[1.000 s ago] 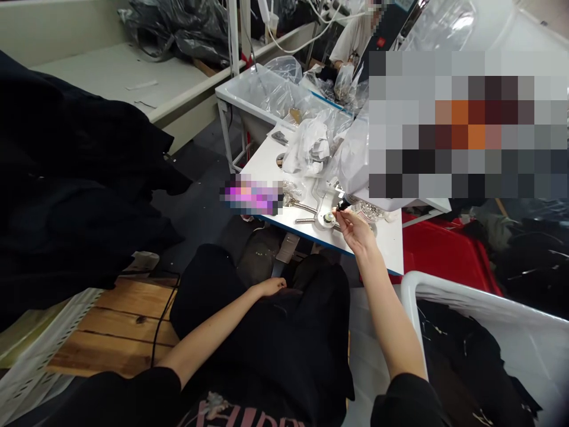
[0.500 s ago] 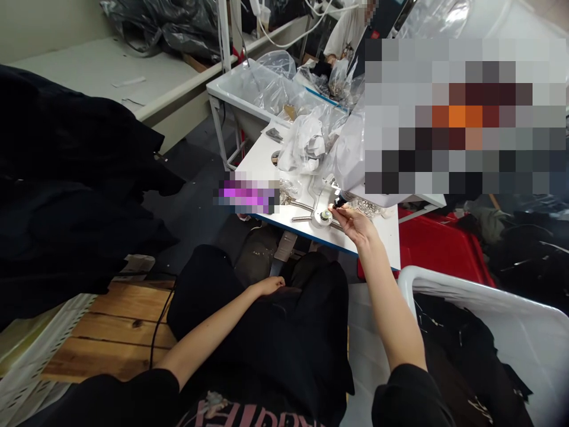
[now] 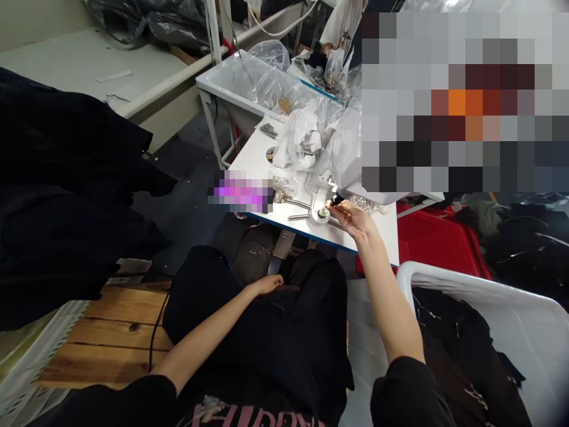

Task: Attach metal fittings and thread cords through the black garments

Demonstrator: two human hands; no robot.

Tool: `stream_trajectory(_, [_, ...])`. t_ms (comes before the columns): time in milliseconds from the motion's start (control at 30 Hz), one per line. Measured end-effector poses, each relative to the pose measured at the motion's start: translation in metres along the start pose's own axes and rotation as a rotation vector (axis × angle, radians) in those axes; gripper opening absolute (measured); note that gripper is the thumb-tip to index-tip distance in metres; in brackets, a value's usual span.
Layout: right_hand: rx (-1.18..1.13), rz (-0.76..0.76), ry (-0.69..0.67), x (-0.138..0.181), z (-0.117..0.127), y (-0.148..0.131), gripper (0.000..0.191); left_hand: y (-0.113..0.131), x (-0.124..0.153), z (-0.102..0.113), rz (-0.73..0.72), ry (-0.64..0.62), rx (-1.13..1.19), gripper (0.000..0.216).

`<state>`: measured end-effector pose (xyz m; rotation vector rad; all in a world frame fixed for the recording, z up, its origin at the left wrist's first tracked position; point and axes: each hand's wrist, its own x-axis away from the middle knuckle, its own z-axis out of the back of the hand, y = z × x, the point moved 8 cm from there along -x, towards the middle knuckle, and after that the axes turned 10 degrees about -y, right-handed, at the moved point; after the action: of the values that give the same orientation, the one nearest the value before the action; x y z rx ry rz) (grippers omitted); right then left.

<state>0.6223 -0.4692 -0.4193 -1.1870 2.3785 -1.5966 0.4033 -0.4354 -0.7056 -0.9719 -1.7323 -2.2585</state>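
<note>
At the white machine on the table, my right hand reaches in with thumb and fingertips pinched together beside a round pale seat. Whatever the fingertips hold is too small to make out. A black machine part sits just above them. Two coiled metal rods stick out to the left of the seat. Low in my lap, my left hand rests on dark cloth with its fingers curled in. What lies inside that hand, if anything, is hidden.
Clear plastic bags crowd the back of the white tabletop. A white bin of dark garments stands at right, beside a red container. Dark cloth hangs at left above wooden slats. A person's sleeve shows behind.
The view has shifted slightly. My right hand stays pinched beside the round seat, and my left hand stays in my lap.
</note>
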Motion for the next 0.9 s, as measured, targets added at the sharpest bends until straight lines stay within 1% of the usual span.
stream_trajectory(267, [-0.126,-0.113,0.071,0.004,-0.003,0.008,0.019,-0.002,-0.005,-0.002,-0.021,-0.024,0.046,0.033])
stream_trajectory(367, [-0.124,-0.099,0.059,0.003,-0.003,0.007,0.020,-0.006,-0.008,-0.005,-0.019,-0.038,0.058,0.034])
stream_trajectory(533, [-0.076,-0.041,-0.014,0.000,-0.003,0.007,0.019,-0.008,-0.010,-0.005,-0.015,-0.029,0.059,0.033])
stream_trajectory(700, [-0.152,-0.104,0.047,0.005,-0.002,0.019,0.018,-0.006,-0.008,-0.002,-0.003,-0.020,0.043,0.033])
stream_trajectory(900, [-0.127,-0.039,0.019,0.007,-0.003,0.009,0.016,-0.004,-0.006,0.000,-0.011,-0.012,0.024,0.034])
